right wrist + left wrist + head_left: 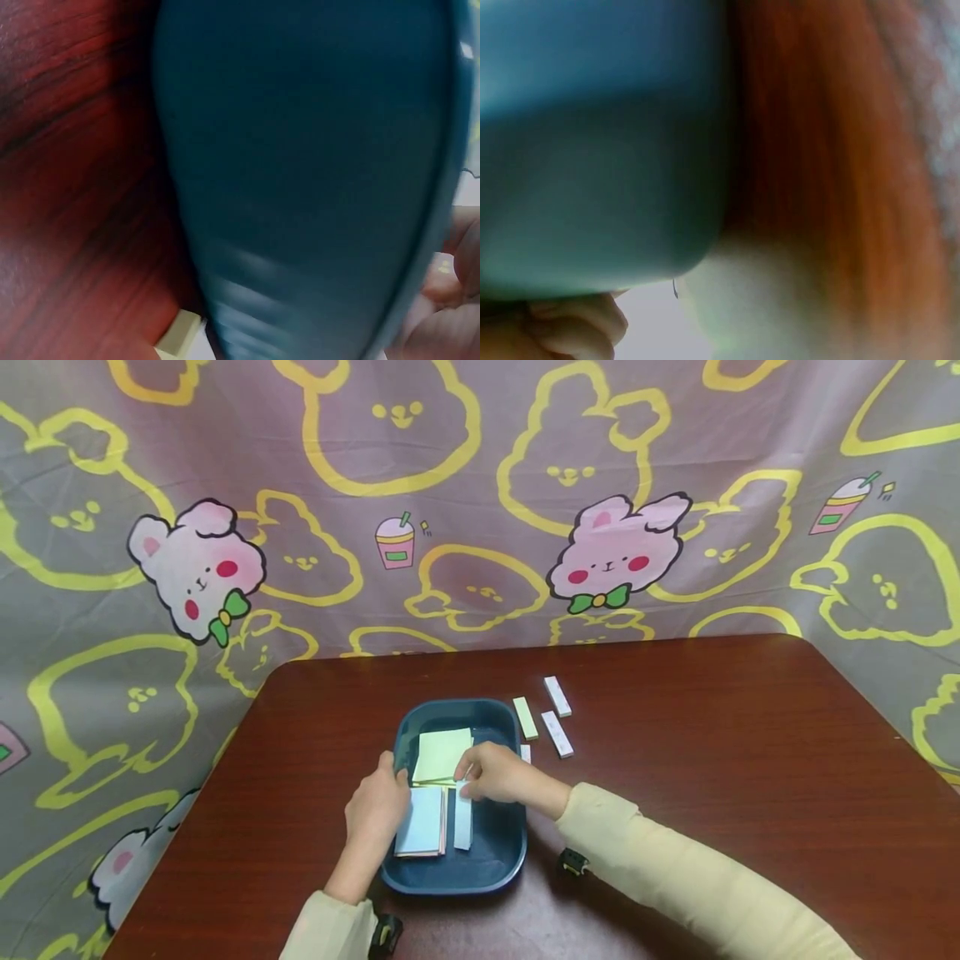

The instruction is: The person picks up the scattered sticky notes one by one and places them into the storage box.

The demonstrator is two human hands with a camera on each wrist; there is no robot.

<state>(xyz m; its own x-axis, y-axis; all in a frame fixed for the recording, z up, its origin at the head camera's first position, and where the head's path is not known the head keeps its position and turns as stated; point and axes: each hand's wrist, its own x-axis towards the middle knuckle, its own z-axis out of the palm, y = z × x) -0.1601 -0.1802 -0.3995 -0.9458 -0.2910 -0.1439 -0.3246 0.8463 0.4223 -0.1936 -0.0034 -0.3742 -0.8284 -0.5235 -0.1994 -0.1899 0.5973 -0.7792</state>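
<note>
In the head view a dark blue plastic tray [495, 864] sits on the table. My left hand [377, 810] grips its left rim, thumb on the inner side. Within the tray, my right hand [495, 772] pinches the upper end of a narrow pale-blue sticky note pad [462, 827]. Left of that pad lies a square pale-blue note stack [418, 822] with coloured edges. A square yellow-green note pad [441, 756] lies behind it. The tray's outer wall fills much of both wrist views, with fingers of the left hand [577, 326] and right hand [454, 300] at its edge.
Right of the tray lie a narrow yellow-green pad [526, 718] and two narrow whitish pads, one farther back [557, 696] and one nearer [557, 734]. Another whitish pad [526, 752] is partly hidden by the tray rim. A patterned curtain [465, 510] hangs behind the wooden table [712, 752].
</note>
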